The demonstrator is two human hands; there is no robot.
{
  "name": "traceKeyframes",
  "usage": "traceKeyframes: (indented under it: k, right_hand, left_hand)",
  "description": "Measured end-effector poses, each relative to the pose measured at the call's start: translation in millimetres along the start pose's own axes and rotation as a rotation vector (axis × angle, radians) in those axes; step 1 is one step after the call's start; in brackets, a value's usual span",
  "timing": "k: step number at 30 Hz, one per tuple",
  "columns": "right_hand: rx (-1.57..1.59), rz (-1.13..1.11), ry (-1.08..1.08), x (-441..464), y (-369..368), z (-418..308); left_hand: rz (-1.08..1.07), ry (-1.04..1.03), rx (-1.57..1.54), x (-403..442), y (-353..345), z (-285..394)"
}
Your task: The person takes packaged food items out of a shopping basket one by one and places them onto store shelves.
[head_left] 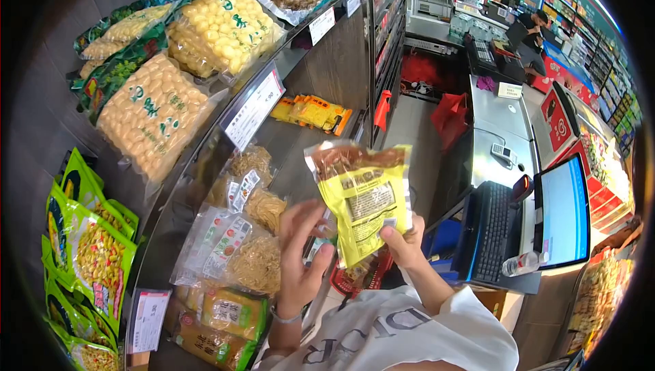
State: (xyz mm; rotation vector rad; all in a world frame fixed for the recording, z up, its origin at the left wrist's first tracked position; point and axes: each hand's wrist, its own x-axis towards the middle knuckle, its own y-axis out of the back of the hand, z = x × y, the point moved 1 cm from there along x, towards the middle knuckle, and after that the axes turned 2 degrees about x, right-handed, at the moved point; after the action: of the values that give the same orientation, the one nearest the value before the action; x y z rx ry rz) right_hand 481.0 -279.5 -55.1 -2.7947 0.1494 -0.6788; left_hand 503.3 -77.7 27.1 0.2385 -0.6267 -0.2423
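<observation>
Yellow packet in right hand, left seemingly open

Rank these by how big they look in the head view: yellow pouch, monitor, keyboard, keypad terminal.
1. Yellow pouch
2. Monitor
3. Keyboard
4. Keypad terminal
The pouch, held in the right hand, probably looks larger because it's nearer the camera.
</observation>
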Motion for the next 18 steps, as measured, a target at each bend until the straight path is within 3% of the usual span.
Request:
traceKeyframes:
  k: [2,5,8,11,13,15,18]
  right_hand:
    - [0.115,-0.018,0.132,26,5,-8]
    - [0.051,-0.03,0.249,70,9,-28]
    - [0.156,-0.059,0.154,103,24,-31]
    - [0.57,0.023,-0.051,128,31,-14]
    - [0.698,0.113,-0.034,151,21,-18]
    - [0.642,0.066,0.001,174,30,-28]
    - [0.455,-0.005,0.083,211,52,-34]
  left_hand:
    - [-0.01,0.058,-0.323,7,-10,-9]
    - [0.033,-0.015,-0.583,47,-26,6]
    - [0.048,-0.031,-0.292,91,-43,16]
    - [0.164,0.0,-0.385,127,-62,12]
    - [0.194,0.005,-0.358,152,-76,15]
    - [0.347,0.039,-0.335,177,-92,13]
    - [0.351,0.113,-0.294,204,-105,3]
